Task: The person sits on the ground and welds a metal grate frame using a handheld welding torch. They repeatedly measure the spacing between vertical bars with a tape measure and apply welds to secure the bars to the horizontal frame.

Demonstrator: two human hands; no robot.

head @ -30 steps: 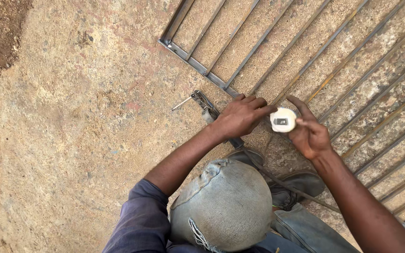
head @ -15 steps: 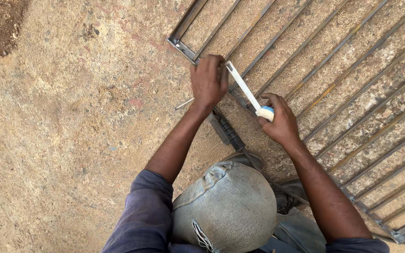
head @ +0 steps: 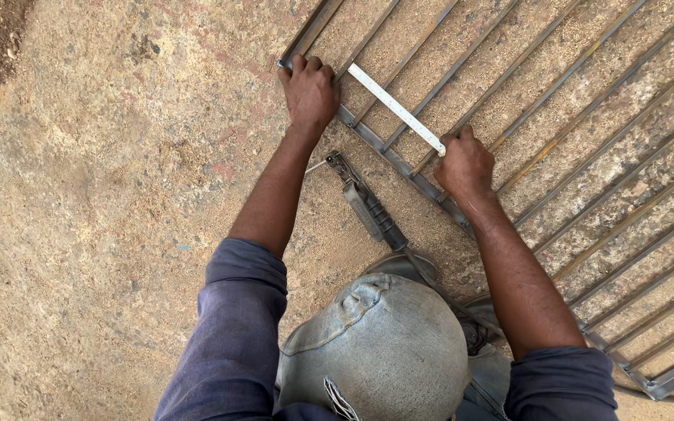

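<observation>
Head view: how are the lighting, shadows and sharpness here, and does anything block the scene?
Head view: soft, even daylight with faint shadows and no glare; left hand, right hand, white tape measure and metal grille are sharp; straight bars show little distortion; the bent knee fills the lower middle, partly hiding the dark tool.

The metal grille (head: 555, 117) lies on the ground (head: 103, 195), filling the upper right of the frame. A tape measure (head: 396, 107) stretches across its corner; a welding holder (head: 368, 206) lies just below, centre frame.

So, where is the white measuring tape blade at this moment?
In the head view, the white measuring tape blade stretches diagonally over the metal bar grille, between the left hand at the frame corner and the right hand.
</observation>
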